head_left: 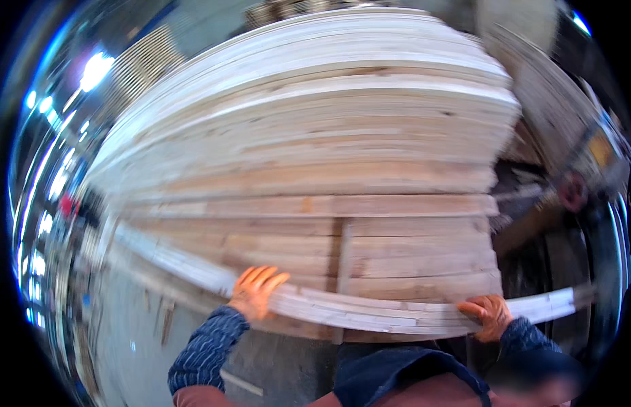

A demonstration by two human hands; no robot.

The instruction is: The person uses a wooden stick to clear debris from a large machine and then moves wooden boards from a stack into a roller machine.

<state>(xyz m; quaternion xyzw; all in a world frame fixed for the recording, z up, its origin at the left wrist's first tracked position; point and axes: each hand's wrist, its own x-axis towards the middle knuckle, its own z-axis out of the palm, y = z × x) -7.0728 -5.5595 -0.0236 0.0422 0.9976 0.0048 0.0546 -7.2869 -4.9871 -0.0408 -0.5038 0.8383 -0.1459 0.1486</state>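
A bundle of several long, pale wooden strips point(369, 308) lies across the near side of a large wood stack, curving in the fisheye picture. My left hand point(254, 293), in an orange glove, grips the bundle left of its middle, fingers laid over the top. Toward the right end, my right hand point(490, 317) is closed round the same strips, its thumb side on top and the other fingers partly hidden. Beyond the strips, boards point(417, 247) lie side by side in a lower layer, with a narrow gap between two groups.
The tall stack of pale boards point(315, 129) fills the middle and far side. At the right stand a wooden panel point(546, 95) and dark equipment with a yellow part point(600, 152). Scraps of wood point(167, 322) lie on the grey floor at the left.
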